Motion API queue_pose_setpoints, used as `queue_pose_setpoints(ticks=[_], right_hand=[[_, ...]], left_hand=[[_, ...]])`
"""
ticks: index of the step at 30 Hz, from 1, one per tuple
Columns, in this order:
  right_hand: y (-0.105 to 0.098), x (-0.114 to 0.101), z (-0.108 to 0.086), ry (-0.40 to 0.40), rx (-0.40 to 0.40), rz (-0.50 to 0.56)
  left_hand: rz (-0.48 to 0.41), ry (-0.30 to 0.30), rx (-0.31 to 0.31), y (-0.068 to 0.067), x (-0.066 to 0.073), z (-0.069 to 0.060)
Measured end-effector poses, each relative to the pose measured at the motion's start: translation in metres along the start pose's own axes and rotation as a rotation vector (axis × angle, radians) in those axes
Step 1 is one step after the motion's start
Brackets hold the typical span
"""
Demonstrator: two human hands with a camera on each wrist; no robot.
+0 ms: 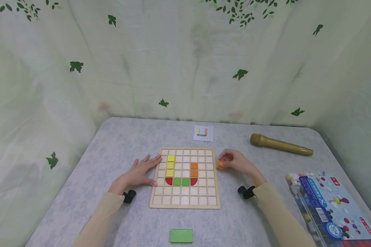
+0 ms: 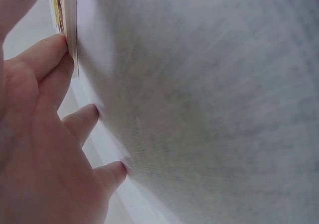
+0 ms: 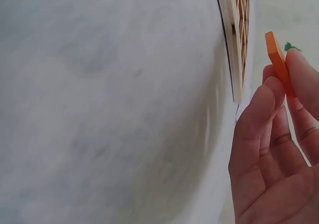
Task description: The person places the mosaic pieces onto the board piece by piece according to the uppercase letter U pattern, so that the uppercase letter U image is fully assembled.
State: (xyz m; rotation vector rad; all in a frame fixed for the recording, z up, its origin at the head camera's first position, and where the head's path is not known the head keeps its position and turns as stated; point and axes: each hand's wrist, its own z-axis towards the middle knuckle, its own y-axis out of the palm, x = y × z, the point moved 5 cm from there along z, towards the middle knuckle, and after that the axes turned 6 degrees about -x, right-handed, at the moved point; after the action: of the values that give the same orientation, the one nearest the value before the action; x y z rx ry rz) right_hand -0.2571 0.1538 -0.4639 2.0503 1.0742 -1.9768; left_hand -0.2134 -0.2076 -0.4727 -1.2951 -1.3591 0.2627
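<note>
A wooden grid board point(image 1: 184, 207) lies on the table between the hands. In its cells are several yellow square tiles point(image 1: 170, 165), two orange tiles point(image 1: 194, 169), two green tiles point(image 1: 181, 181) and two red rounded tiles point(image 1: 169, 180). My left hand point(image 1: 138, 173) rests with spread fingers at the board's left edge; in the left wrist view its fingertips point(image 2: 59, 44) touch the board's side. Just off the right edge, my right hand point(image 1: 236, 161) pinches an orange tile point(image 3: 279, 63) between thumb and fingers, held above the table.
Behind the board lies a small pattern card point(image 1: 203, 133) with a coloured U shape. A gold microphone-shaped object point(image 1: 281, 145) is at the back right. A clear box with a blue printed label point(image 1: 337, 206) stands at the right. A green block point(image 1: 181, 236) lies near the front.
</note>
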Motion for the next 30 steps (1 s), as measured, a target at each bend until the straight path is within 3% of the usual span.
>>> queue_pose_setpoints(ticks=[4, 19, 30], right_hand=[[0.007, -0.008, 0.014, -0.005, -0.001, -0.052], [0.032, -0.031, 0.058, -0.058, -0.034, -0.069], [0.051, -0.032, 0.082, -0.027, -0.073, -0.119]], left_hand=[[-0.001, 0.008, 0.000, 0.000, 0.001, 0.000], [0.005, -0.001, -0.005, 0.000, 0.001, 0.001], [0.008, -0.023, -0.009, -0.001, 0.002, 0.002]])
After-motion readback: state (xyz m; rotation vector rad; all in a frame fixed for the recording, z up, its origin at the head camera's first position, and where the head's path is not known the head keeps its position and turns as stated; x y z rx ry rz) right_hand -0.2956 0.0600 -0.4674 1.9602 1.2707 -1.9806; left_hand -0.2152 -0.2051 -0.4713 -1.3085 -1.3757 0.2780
